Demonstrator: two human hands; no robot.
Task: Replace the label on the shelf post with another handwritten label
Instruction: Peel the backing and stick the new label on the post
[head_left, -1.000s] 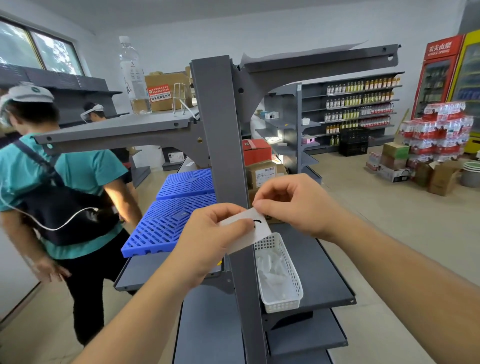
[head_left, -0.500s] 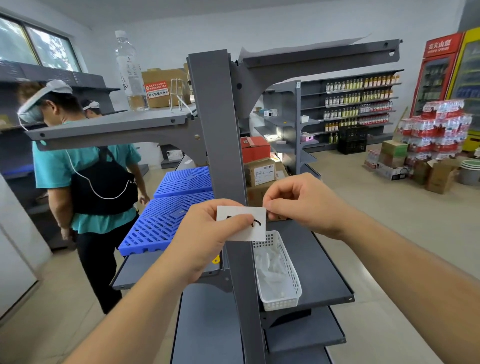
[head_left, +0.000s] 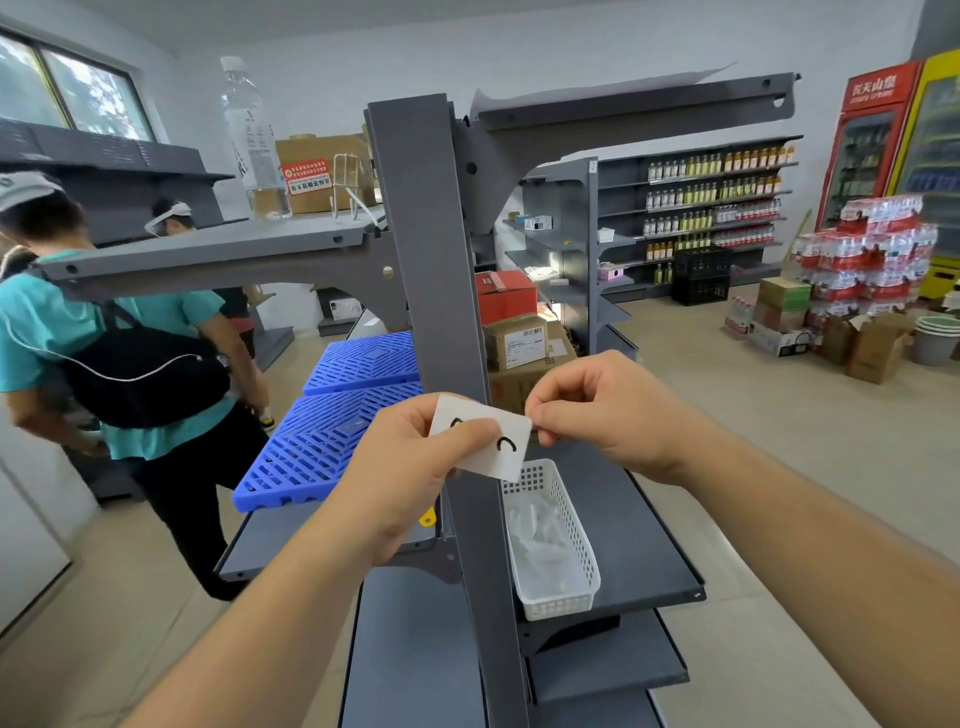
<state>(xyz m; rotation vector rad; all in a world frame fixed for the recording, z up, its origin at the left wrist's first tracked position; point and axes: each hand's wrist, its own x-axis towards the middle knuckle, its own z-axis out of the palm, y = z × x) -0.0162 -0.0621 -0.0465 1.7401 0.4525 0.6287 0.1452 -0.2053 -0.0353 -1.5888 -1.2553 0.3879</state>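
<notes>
White paper label (head_left: 480, 441), roughly square, black handwritten strokes on its face; part of the writing is covered by a thumb. It is held in front of the grey steel shelf post (head_left: 431, 291), about level with the middle shelf. Whether the back of the label touches the post cannot be told.

Left hand (head_left: 405, 467): fingers closed on the label's left half, thumb pressed on the front face, remaining fingers behind. Right hand (head_left: 602, 410): fingers pinched tight at the label's upper right corner, thumb and forefinger tips meeting on the edge.

Just below the label, to the right of the post, a white perforated plastic basket (head_left: 571, 597) sits on the dark shelf (head_left: 644, 540), holding pale crumpled bits. Left of the post, blue slatted plastic panels (head_left: 332, 431) lie stacked on the same level. On the upper shelf, a clear water bottle (head_left: 252, 140) stands upright beside a cardboard box (head_left: 317, 171).

A person in a teal shirt (head_left: 31, 332) with a black bag stands at far left, facing away.
</notes>
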